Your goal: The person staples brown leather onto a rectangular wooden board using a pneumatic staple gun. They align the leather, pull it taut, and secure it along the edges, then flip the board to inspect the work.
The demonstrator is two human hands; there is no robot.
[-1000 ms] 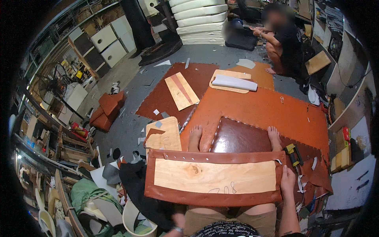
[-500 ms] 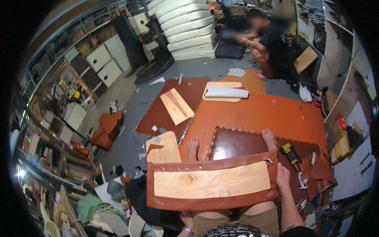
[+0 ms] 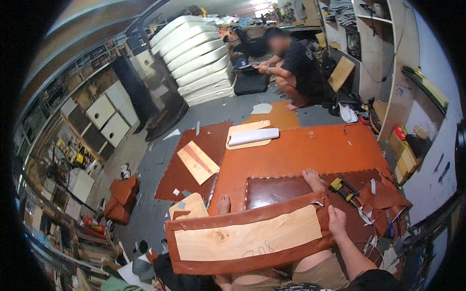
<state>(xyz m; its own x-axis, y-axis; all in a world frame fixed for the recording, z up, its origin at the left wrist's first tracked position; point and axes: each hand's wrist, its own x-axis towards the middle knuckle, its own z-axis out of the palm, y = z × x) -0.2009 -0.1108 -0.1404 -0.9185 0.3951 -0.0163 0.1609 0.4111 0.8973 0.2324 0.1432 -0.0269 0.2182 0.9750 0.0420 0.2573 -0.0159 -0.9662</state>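
A long wooden board with brown leather folded over its edges (image 3: 247,236) rests tilted across my lap, its bare wood side facing up. My right hand (image 3: 337,221) is closed on its right end, thumb on the leather border. Near that corner the leather is bunched, with a small pale bit showing. My left hand (image 3: 223,281) is at the lower edge, below the board's near side, and its fingers are hidden. A yellow and black power tool (image 3: 343,189) lies on the leather just beyond the board's right end.
Orange leather (image 3: 291,150) and dark brown leather (image 3: 191,162) cover the floor ahead. On them lie a light board (image 3: 198,162) and a white roll (image 3: 253,137). Leather scraps (image 3: 386,201) lie at right. White cushions (image 3: 201,63) are stacked behind; another person (image 3: 301,68) squats at the back.
The view has shifted and tilted. The leather-edged board now slopes up toward its right end, still in my right hand. My left hand and wrist show less at the lower edge.
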